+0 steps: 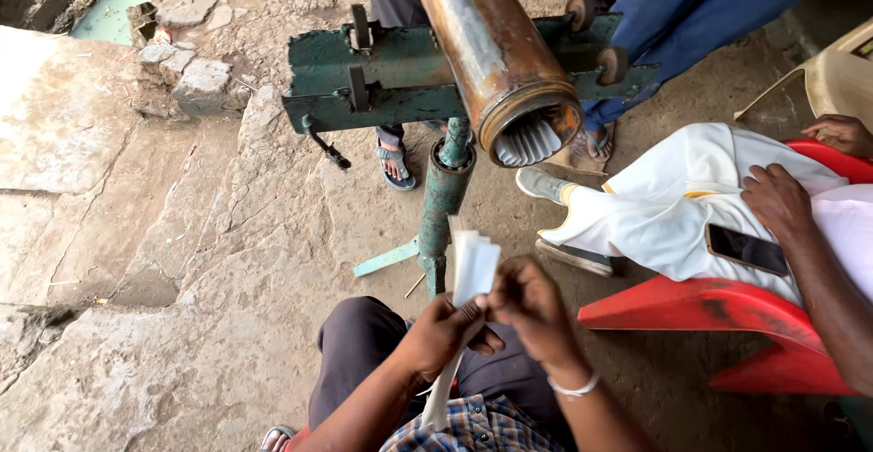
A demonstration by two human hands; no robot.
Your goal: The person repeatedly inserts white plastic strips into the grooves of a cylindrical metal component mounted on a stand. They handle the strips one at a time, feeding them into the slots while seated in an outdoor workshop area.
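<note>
Both hands are busy with a small stack of white paper strips [474, 266], held up just in front of the green stand [443, 199]. The left hand [443, 332] is closed around the bottom of the strips, thumb and fingers pinched tight on them. The right hand [527, 305] is also pinched on the strips, a bit higher on the side away from the stand's post, and it looks like its fingertips are peeling or sorting one strip from the rest — the view is too small to be sure. A long white tail of paper hangs down from the left hand toward the lap. On top of the stand lies a rusty metal tube [496, 52], tilted with its open end facing the camera, and white folded paper [529, 141] already sits inside that open end. So the step in hand seems to be getting strips ready, close below the tube's mouth. The next move would call for a firm pinch on one strip and a steady lift up to the tube's open end, without letting the loose ones slip. To the side of the stand, another person sits on a red chair [718, 311] with a phone [747, 249] on their lap — their hands are not part of this work. Behind the stand, someone's sandaled foot [395, 163] rests on the dirt.
</note>
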